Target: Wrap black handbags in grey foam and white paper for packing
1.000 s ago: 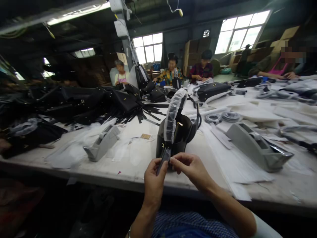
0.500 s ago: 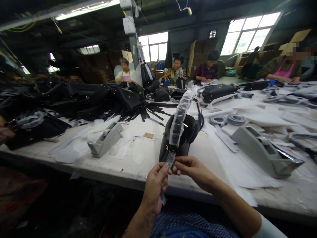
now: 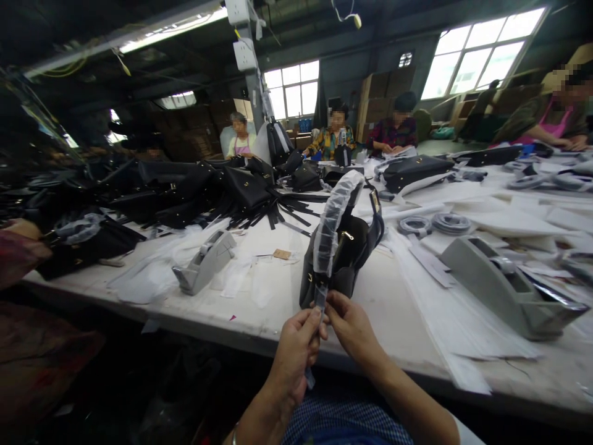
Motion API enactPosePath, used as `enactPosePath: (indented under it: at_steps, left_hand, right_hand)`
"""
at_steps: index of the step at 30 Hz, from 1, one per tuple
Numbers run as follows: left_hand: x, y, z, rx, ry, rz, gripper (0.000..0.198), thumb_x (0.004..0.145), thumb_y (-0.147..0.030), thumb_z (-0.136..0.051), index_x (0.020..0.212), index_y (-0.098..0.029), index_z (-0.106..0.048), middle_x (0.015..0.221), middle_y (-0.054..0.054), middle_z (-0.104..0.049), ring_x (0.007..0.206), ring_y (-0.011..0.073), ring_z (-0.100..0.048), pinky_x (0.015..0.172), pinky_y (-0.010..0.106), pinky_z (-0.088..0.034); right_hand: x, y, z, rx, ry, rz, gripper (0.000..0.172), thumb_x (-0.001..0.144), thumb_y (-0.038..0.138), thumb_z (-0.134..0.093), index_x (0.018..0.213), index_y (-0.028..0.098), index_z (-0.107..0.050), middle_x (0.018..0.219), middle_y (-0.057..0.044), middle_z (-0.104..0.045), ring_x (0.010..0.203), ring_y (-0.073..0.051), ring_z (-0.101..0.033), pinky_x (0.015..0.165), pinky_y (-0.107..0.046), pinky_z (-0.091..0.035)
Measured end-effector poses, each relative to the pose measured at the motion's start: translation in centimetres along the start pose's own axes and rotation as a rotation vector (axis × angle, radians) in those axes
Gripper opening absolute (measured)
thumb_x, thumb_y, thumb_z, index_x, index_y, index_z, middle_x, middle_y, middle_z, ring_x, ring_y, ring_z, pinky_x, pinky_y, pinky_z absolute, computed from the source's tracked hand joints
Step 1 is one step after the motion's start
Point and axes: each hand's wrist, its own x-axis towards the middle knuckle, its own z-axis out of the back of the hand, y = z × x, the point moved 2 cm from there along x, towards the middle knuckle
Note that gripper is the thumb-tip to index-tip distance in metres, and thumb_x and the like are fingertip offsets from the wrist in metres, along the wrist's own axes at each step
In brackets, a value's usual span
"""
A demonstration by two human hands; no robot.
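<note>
A black handbag (image 3: 306, 278) stands upright at the table's front edge, its top gaping and a gold zipper pull showing. Its arched handle (image 3: 330, 230) is wrapped in clear plastic film. From the handle's near base a strip of plastic film (image 3: 320, 298) runs down toward me. My left hand (image 3: 301, 337) is closed around this strip, whose loose end hangs below the palm. Beside it, my right hand (image 3: 347, 318) has its fingertips pinched at the strip's upper part, close to the bag; exactly what they grip is partly hidden.
Grey tape dispensers stand on the left (image 3: 206, 262) and right (image 3: 509, 287). Black bags (image 3: 245, 185) and straps are heaped behind. White sheets (image 3: 454, 315) and coiled wrapped cords (image 3: 451, 222) lie to the right. Co-workers sit across the table; another person's hand (image 3: 28, 244) is at far left.
My right hand has turned and moved slightly up along the strip, nearer the bag. My left hand keeps its hold. The whole view has shifted slightly.
</note>
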Motion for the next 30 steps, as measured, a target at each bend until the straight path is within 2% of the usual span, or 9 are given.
enactPosePath:
  at_steps: [6,11,15,17,20,23,25,27,30]
  left_hand:
    - [-0.4,0.1,-0.4,-0.019,0.025,0.025,0.043,0.079,-0.055,-0.071,0.084,-0.014,-0.062,0.063,-0.006,-0.05,0.038,-0.0019,-0.019,0.034,0.013,-0.011]
    - [-0.7,0.2,-0.9,-0.039,0.047,0.025,0.042,0.08,-0.054,-0.07,0.086,-0.014,-0.063,0.064,-0.006,-0.052,0.037,-0.0019,-0.019,0.035,0.014,-0.011]
    - [-0.8,0.0,-0.9,-0.036,0.025,0.007,0.041,0.08,-0.054,-0.07,0.085,-0.014,-0.062,0.065,-0.006,-0.052,0.038,-0.0013,-0.02,0.035,0.015,-0.011]
    - [-0.8,0.0,-0.9,-0.024,0.007,-0.018,0.041,0.081,-0.054,-0.069,0.085,-0.014,-0.062,0.064,-0.006,-0.051,0.039,-0.001,-0.02,0.036,0.015,-0.011]
    - [-0.8,0.2,-0.9,-0.005,-0.001,-0.048,0.041,0.083,-0.054,-0.067,0.079,-0.014,-0.06,0.057,-0.008,-0.043,0.039,0.0001,-0.018,0.036,0.015,-0.011]
    - [-0.8,0.6,-1.0,-0.023,0.018,-0.042,0.044,0.083,-0.056,-0.066,0.07,-0.016,-0.055,0.05,-0.011,-0.03,0.039,0.0013,-0.014,0.037,0.016,-0.009]
    - [-0.8,1.0,-1.2,-0.057,0.032,-0.036,0.044,0.082,-0.057,-0.066,0.07,-0.016,-0.053,0.052,-0.011,-0.03,0.04,0.0013,-0.014,0.037,0.016,-0.009]
    - [-0.8,1.2,-1.4,-0.074,0.028,-0.042,0.043,0.081,-0.057,-0.068,0.074,-0.017,-0.053,0.055,-0.01,-0.035,0.041,0.0012,-0.015,0.037,0.016,-0.01]
    - [-0.7,1.3,-1.6,-0.035,0.006,-0.087,0.042,0.082,-0.058,-0.067,0.081,-0.018,-0.055,0.057,-0.009,-0.038,0.042,0.0022,-0.017,0.038,0.017,-0.012]
  right_hand:
    - [0.4,0.2,-0.1,0.135,0.01,-0.082,0.033,0.077,0.048,-0.07,0.082,0.016,-0.074,0.082,-0.008,-0.075,0.08,-0.022,-0.069,0.075,-0.031,-0.052]
    - [0.8,1.0,0.2,0.088,0.04,-0.13,0.024,0.07,0.037,-0.073,0.077,0.015,-0.077,0.072,-0.006,-0.073,0.067,-0.02,-0.066,0.065,-0.03,-0.051]
    - [1.1,1.3,0.6,-0.015,0.111,-0.153,0.021,0.074,0.033,-0.069,0.079,0.016,-0.078,0.063,-0.003,-0.069,0.069,-0.021,-0.066,0.069,-0.032,-0.05]
    - [0.9,1.5,1.0,0.034,0.183,-0.153,0.022,0.074,0.034,-0.071,0.083,0.015,-0.078,0.061,-0.002,-0.067,0.072,-0.021,-0.066,0.075,-0.033,-0.051]
    - [0.2,1.8,1.8,0.23,0.311,-0.193,0.028,0.074,0.033,-0.074,0.097,0.017,-0.077,0.076,-0.003,-0.072,0.081,-0.02,-0.066,0.086,-0.034,-0.049]
    - [-0.5,2.0,2.1,0.476,0.441,-0.281,0.038,0.072,0.023,-0.071,0.11,0.019,-0.074,0.102,-0.007,-0.074,0.093,-0.019,-0.066,0.094,-0.034,-0.046]
    - [-0.6,2.1,1.9,0.618,0.497,-0.327,0.043,0.067,0.018,-0.068,0.11,0.018,-0.073,0.119,-0.01,-0.07,0.106,-0.023,-0.064,0.097,-0.035,-0.045]
    - [-0.5,2.1,1.2,0.704,0.508,-0.362,0.039,0.064,0.018,-0.067,0.103,0.017,-0.072,0.129,-0.012,-0.066,0.115,-0.026,-0.061,0.093,-0.036,-0.048]
    - [-0.3,2.1,0.3,0.7,0.477,-0.398,0.027,0.067,0.023,-0.071,0.093,0.018,-0.068,0.13,-0.012,-0.065,0.103,-0.025,-0.065,0.075,-0.033,-0.052]
